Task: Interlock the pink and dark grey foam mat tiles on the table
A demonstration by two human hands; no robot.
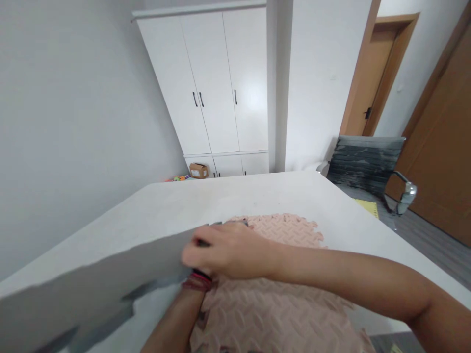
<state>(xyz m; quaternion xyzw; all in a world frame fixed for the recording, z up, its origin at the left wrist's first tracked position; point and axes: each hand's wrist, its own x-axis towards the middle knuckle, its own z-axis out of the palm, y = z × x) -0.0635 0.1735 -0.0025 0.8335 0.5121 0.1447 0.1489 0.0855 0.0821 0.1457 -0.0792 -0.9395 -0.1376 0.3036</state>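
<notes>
My right hand [225, 249] reaches in from the right, its fingers curled at the right end of a long grey foam mat [147, 264] with notched, jigsaw-like edges. A small dark spot shows inside the curl of the fingers; motion blurs it. My left hand is mostly hidden behind the right one; its wrist, with a red and black bracelet [198, 280], crosses just below. Pink foam mat [272, 314] with a raised tread pattern lies under and beside the hands, and another part of it spreads beyond the right forearm. The grey mat appears tilted up off the table.
The white table [176, 201] stretches ahead. A white wardrobe [221, 83] stands beyond it, with a cardboard box [199, 170] and small colourful things [180, 178] near its foot. At the right are a dark office chair [364, 164] and wooden doors [441, 142].
</notes>
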